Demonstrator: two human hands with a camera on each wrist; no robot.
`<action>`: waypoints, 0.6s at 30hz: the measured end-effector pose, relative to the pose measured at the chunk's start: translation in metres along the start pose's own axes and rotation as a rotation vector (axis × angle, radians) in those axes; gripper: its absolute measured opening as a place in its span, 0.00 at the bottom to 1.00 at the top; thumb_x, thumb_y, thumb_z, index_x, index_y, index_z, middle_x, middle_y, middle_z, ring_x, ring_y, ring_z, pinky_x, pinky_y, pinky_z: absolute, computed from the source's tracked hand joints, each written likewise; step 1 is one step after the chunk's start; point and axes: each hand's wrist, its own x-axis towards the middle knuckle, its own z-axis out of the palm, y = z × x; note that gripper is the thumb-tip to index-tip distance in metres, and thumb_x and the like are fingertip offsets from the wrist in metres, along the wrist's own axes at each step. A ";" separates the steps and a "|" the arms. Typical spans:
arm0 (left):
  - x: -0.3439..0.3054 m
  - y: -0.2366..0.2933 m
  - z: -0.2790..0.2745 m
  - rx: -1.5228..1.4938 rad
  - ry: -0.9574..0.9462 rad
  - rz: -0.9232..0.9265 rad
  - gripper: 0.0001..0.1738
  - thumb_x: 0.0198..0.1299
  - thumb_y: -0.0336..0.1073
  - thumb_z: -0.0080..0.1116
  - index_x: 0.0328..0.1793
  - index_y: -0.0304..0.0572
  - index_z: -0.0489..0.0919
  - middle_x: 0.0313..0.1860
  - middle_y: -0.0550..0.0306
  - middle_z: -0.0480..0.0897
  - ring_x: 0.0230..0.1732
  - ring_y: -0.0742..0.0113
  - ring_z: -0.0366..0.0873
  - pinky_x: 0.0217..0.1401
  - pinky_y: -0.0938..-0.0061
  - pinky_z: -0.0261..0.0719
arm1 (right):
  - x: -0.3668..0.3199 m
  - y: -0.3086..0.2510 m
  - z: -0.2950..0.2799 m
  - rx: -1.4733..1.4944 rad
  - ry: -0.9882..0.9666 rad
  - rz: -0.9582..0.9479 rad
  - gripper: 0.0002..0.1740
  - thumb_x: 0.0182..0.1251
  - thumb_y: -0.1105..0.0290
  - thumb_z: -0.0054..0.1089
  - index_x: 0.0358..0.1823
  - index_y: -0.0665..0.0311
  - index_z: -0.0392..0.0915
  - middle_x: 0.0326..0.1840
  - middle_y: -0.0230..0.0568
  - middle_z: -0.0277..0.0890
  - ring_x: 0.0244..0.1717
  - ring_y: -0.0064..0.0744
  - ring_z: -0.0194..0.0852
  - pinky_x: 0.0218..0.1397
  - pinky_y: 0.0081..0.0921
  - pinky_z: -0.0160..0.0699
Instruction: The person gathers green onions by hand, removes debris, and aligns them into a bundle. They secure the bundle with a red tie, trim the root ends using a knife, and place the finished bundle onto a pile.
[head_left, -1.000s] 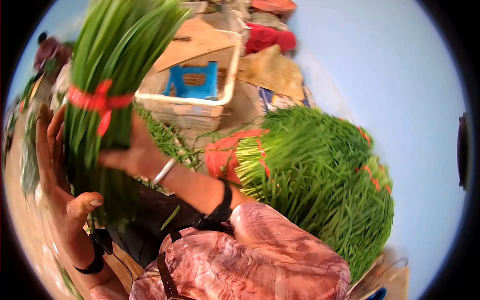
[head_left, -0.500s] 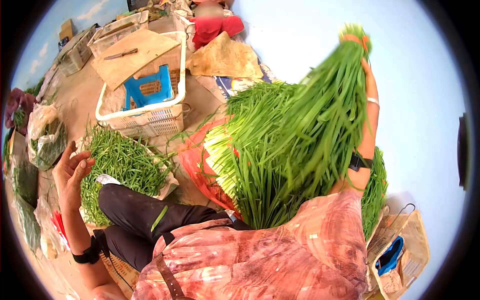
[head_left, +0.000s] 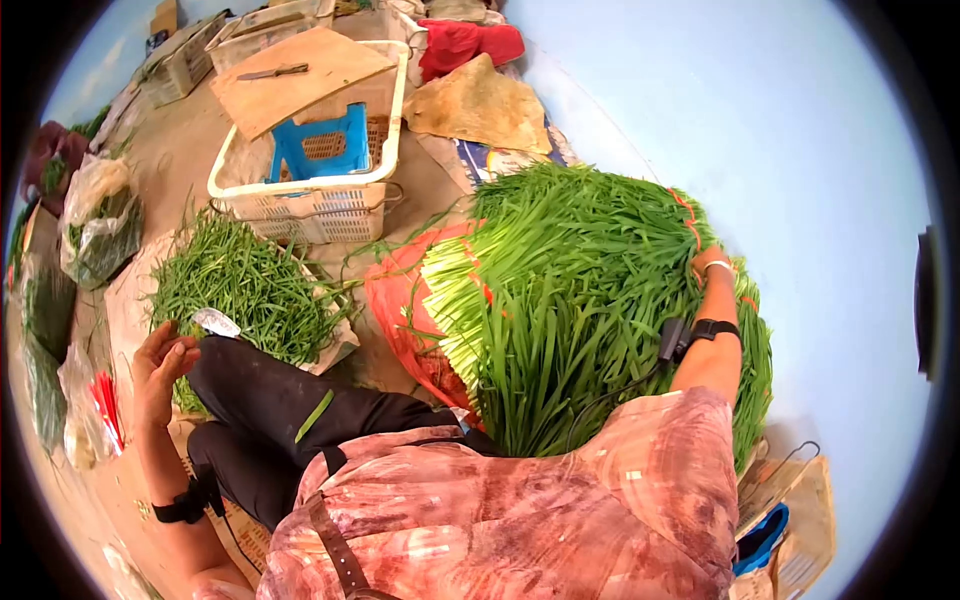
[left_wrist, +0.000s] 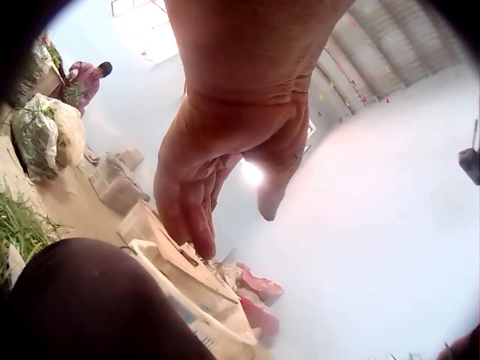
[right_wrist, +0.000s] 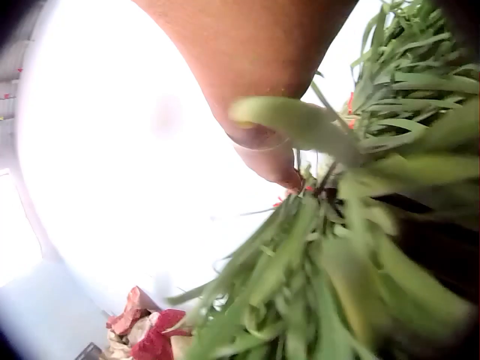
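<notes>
My right hand (head_left: 708, 262) is at the wall-side end of a large heap of garlic chives (head_left: 560, 330), its fingers curled at the bound end of a bundle of garlic chives (head_left: 640, 240). In the right wrist view, leaves (right_wrist: 300, 262) spread below that hand (right_wrist: 274, 161) and partly hide its fingers. Red ties (head_left: 690, 215) show around bundles on the heap. On the other side, my left hand (head_left: 163, 375) is raised beside my knee, holding nothing. Its fingers are loosely bent and the thumb stands apart in the left wrist view.
Loose green leaves (head_left: 245, 290) lie piled on the floor ahead of my knee. Beyond them stands a white crate (head_left: 310, 205) with a board (head_left: 300, 80), a knife (head_left: 273, 72) and a blue plastic piece (head_left: 345, 145). A pale wall (head_left: 800, 250) rises at right.
My right hand first held a tied bundle upright at the left, then swung it across to the right; the bundle now lies on the heap. My left hand came away from it and stays raised.
</notes>
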 end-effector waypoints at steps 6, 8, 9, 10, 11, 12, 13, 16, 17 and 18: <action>-0.019 -0.033 -0.017 -0.132 0.036 0.001 0.33 0.58 0.37 0.59 0.63 0.22 0.61 0.46 0.43 0.79 0.43 0.61 0.80 0.47 0.73 0.78 | 0.010 -0.082 -0.102 0.199 0.293 -0.582 0.16 0.57 0.62 0.54 0.20 0.68 0.72 0.18 0.45 0.73 0.15 0.34 0.70 0.20 0.33 0.68; -0.035 -0.034 -0.023 -0.159 0.066 0.017 0.32 0.57 0.35 0.60 0.63 0.22 0.62 0.45 0.44 0.79 0.44 0.63 0.79 0.48 0.73 0.78 | -0.042 -0.167 -0.126 0.551 0.105 -0.828 0.18 0.62 0.65 0.48 0.15 0.62 0.65 0.13 0.33 0.67 0.11 0.21 0.61 0.12 0.22 0.55; -0.044 -0.040 -0.029 -0.131 0.094 0.068 0.32 0.57 0.35 0.60 0.62 0.22 0.63 0.45 0.46 0.79 0.44 0.64 0.79 0.48 0.73 0.77 | -0.059 -0.213 -0.132 0.538 0.044 -0.900 0.11 0.62 0.69 0.48 0.29 0.70 0.76 0.14 0.35 0.70 0.12 0.22 0.65 0.12 0.20 0.59; -0.056 -0.041 -0.036 -0.086 0.132 0.058 0.31 0.57 0.35 0.60 0.62 0.23 0.63 0.44 0.46 0.79 0.44 0.65 0.78 0.48 0.73 0.77 | -0.086 -0.260 -0.132 0.590 -0.002 -0.956 0.12 0.62 0.71 0.48 0.40 0.73 0.75 0.20 0.39 0.74 0.15 0.24 0.71 0.12 0.20 0.63; -0.069 -0.043 -0.042 -0.139 0.176 0.047 0.31 0.57 0.34 0.60 0.62 0.23 0.63 0.44 0.46 0.79 0.44 0.66 0.78 0.48 0.73 0.76 | -0.103 -0.307 -0.129 0.527 -0.053 -1.083 0.13 0.63 0.72 0.48 0.44 0.74 0.73 0.26 0.41 0.76 0.18 0.27 0.76 0.14 0.21 0.66; -0.081 -0.044 -0.045 -0.184 0.206 0.048 0.31 0.56 0.34 0.60 0.62 0.23 0.63 0.43 0.47 0.79 0.44 0.66 0.77 0.48 0.73 0.76 | -0.151 -0.349 -0.124 0.514 -0.061 -1.143 0.13 0.62 0.73 0.48 0.44 0.74 0.73 0.27 0.42 0.76 0.20 0.28 0.77 0.17 0.21 0.69; -0.095 -0.053 -0.049 -0.202 0.278 0.039 0.31 0.56 0.33 0.60 0.62 0.24 0.63 0.43 0.47 0.79 0.43 0.67 0.77 0.47 0.74 0.76 | -0.181 -0.392 -0.115 0.429 -0.115 -1.289 0.13 0.62 0.74 0.49 0.45 0.74 0.73 0.30 0.44 0.77 0.21 0.29 0.78 0.20 0.21 0.71; -0.134 -0.073 -0.066 -0.233 0.466 -0.015 0.30 0.56 0.31 0.60 0.62 0.24 0.64 0.41 0.48 0.79 0.43 0.68 0.77 0.46 0.75 0.77 | -0.301 -0.508 -0.067 0.476 -0.495 -1.612 0.14 0.61 0.72 0.53 0.44 0.74 0.75 0.33 0.45 0.78 0.23 0.28 0.76 0.27 0.22 0.75; -0.149 -0.085 -0.069 -0.296 0.576 -0.027 0.30 0.56 0.32 0.60 0.62 0.24 0.64 0.41 0.49 0.79 0.42 0.68 0.77 0.45 0.76 0.77 | -0.345 -0.545 -0.045 0.463 -0.623 -1.702 0.13 0.61 0.71 0.54 0.42 0.75 0.76 0.31 0.45 0.78 0.22 0.28 0.75 0.26 0.23 0.75; -0.162 -0.093 -0.073 -0.351 0.685 -0.035 0.30 0.55 0.32 0.60 0.62 0.24 0.64 0.41 0.49 0.78 0.42 0.68 0.77 0.44 0.76 0.78 | -0.388 -0.577 -0.024 0.362 -0.632 -1.809 0.13 0.61 0.70 0.55 0.39 0.76 0.77 0.27 0.44 0.78 0.21 0.27 0.75 0.25 0.23 0.74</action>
